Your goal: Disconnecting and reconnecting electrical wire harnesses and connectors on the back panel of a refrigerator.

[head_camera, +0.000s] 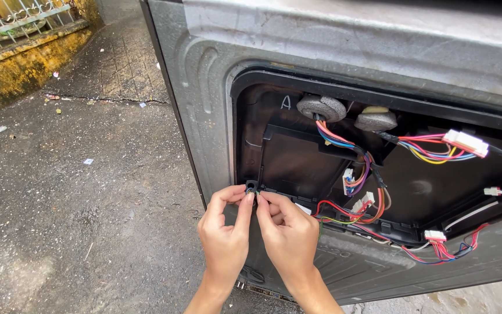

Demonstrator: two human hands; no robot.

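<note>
A grey metal appliance (344,52) stands with an open black recess (297,163) in its back, full of coloured wires. My left hand (223,232) and my right hand (286,229) meet at the recess's lower left corner. Both pinch a small black grommet (251,186) with thin wires at the rim. The fingertips hide most of what is pinched. Red, yellow and green wires (338,215) run rightward from my right hand.
White plug connectors (466,142) hang loose on wire bundles inside the recess. Two grey foam plugs (321,107) sit at its top edge. Wet concrete ground (76,203) lies to the left, with a yellow wall and railing (18,64) beyond.
</note>
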